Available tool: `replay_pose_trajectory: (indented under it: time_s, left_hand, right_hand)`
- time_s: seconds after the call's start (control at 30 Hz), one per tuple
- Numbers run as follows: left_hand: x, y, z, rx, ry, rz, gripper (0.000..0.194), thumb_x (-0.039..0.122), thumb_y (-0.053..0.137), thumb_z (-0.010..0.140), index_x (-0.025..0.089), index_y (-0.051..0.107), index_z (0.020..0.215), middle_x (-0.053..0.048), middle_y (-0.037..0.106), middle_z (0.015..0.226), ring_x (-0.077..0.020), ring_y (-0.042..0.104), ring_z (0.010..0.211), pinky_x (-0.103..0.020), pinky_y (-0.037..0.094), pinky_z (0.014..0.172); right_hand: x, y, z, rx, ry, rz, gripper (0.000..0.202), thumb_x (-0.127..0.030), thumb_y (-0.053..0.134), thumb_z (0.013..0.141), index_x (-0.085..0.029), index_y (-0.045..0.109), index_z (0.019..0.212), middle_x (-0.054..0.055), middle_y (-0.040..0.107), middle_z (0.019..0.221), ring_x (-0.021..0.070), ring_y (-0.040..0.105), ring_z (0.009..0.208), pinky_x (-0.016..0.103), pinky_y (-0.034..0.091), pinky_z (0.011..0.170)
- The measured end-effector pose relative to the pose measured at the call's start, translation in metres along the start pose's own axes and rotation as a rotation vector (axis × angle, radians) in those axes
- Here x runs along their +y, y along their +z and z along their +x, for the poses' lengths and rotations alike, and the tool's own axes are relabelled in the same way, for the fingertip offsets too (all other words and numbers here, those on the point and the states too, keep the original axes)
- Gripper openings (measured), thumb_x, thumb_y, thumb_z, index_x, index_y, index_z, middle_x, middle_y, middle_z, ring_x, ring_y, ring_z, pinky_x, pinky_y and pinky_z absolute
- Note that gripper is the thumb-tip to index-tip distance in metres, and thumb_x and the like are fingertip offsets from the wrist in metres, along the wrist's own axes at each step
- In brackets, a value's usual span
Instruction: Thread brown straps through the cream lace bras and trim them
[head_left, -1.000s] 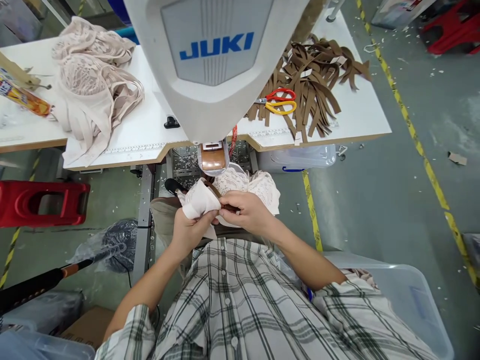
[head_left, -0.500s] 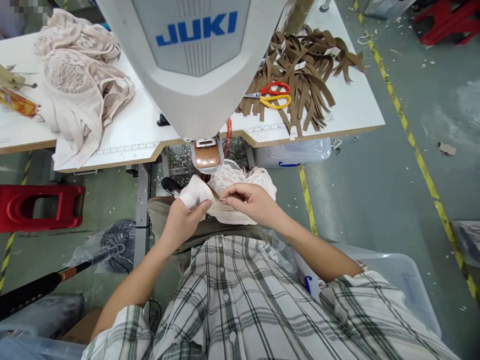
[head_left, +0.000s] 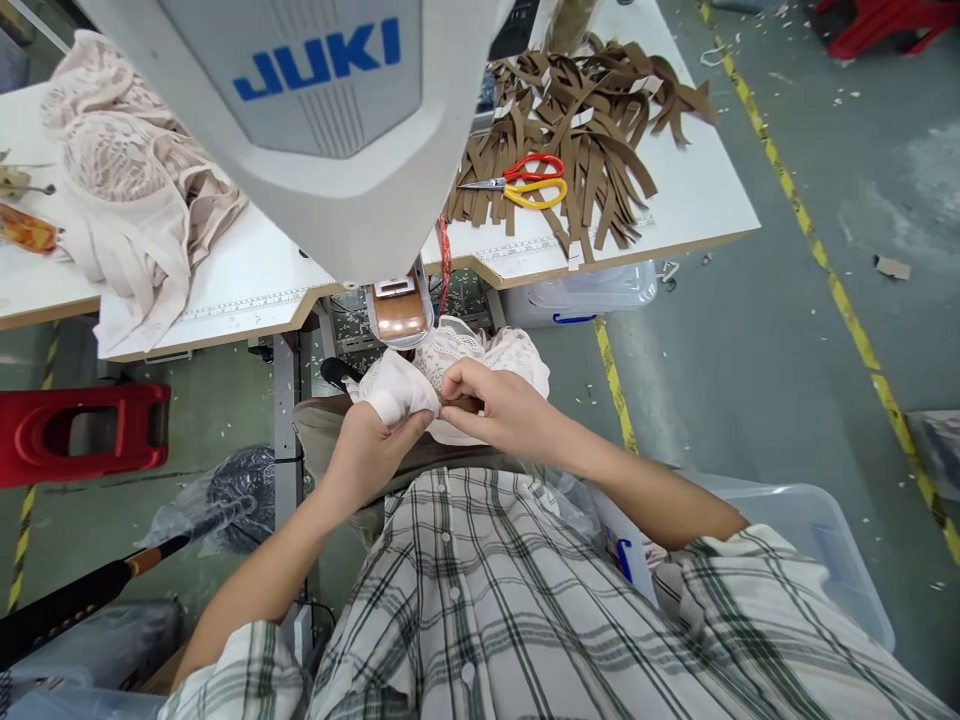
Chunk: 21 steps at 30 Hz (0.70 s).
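A pale lace bra (head_left: 517,355) lies over my lap below the sewing machine's brown-fronted arm end (head_left: 400,315). My left hand (head_left: 367,445) is closed on the bra's light fabric, thumb on top, with a folded part bulging above the fingers. Close beside it, my right hand (head_left: 502,405) pinches at the edge of the same fabric, its thumb and index fingertips almost touching my left thumb. Whatever small piece lies between the right fingertips is too small to make out.
The white JUKI machine head (head_left: 322,120) overhangs the white table (head_left: 247,270). Pale lace bras (head_left: 127,190) are heaped at left. Brown straps (head_left: 592,130) and red-yellow scissors (head_left: 536,182) lie at right. A red stool (head_left: 82,455) stands left, a clear bin (head_left: 817,550) right.
My right hand's fingertips have come up against my left thumb at the fabric's edge. The head view has shifted slightly, so the machine appears farther left.
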<state>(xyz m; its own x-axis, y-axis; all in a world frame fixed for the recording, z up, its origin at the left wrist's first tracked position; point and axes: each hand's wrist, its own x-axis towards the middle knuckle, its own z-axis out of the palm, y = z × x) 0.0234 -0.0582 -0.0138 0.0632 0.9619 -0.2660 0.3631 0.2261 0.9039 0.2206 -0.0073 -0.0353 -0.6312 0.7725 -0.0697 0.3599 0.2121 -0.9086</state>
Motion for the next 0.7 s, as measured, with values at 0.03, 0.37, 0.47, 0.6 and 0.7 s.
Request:
replay_pose_trajectory:
  time_s: [0.03,0.37,0.47,0.6,0.7]
  left_hand:
    - [-0.001,0.0,0.001,0.002,-0.001,0.013,0.02,0.033,0.069,0.081,0.014,0.075,0.085,-0.003,0.071,0.078,-0.0195,0.06,0.076,-0.026,0.047,0.072]
    - [0.0,-0.002,0.011,-0.056,-0.032,0.001,0.02,0.032,0.066,0.084,0.015,0.068,0.074,-0.001,0.064,0.07,-0.0151,0.054,0.068,-0.026,0.044,0.068]
    - [-0.001,-0.002,0.016,-0.074,-0.051,-0.072,0.022,0.034,0.066,0.085,0.016,0.067,0.073,-0.002,0.065,0.072,-0.015,0.055,0.067,-0.026,0.045,0.067]
    - [0.001,0.005,0.02,0.017,-0.079,-0.18,0.021,0.035,0.069,0.084,0.017,0.066,0.072,-0.003,0.066,0.071,-0.0152,0.057,0.066,-0.026,0.046,0.064]
    - [0.007,0.011,0.017,0.09,-0.043,-0.239,0.018,0.032,0.07,0.084,0.016,0.068,0.075,-0.004,0.067,0.075,-0.0162,0.06,0.072,-0.026,0.048,0.07]
  right_hand:
    - [0.001,-0.002,0.001,-0.009,0.018,0.0,0.011,-0.021,0.059,0.087,-0.021,0.055,0.098,-0.004,0.061,0.072,0.011,0.053,0.065,0.022,0.035,0.061]
    - [0.02,-0.003,0.015,-0.17,0.165,0.376,0.015,-0.032,0.062,0.085,-0.018,0.067,0.08,-0.007,0.032,0.058,0.0068,0.029,0.052,0.022,0.024,0.048]
    - [0.02,-0.001,0.014,-0.186,0.248,0.525,0.022,-0.04,0.062,0.086,-0.018,0.065,0.085,-0.007,0.032,0.061,0.0061,0.027,0.05,0.021,0.021,0.045]
    - [0.011,0.002,0.013,-0.024,0.167,0.368,0.021,-0.037,0.062,0.086,-0.018,0.063,0.077,-0.006,0.031,0.062,0.0077,0.032,0.056,0.023,0.026,0.051]
    - [0.002,0.001,0.015,0.095,0.078,0.212,0.018,-0.025,0.059,0.084,-0.017,0.059,0.068,-0.005,0.029,0.062,0.0084,0.031,0.059,0.024,0.026,0.054]
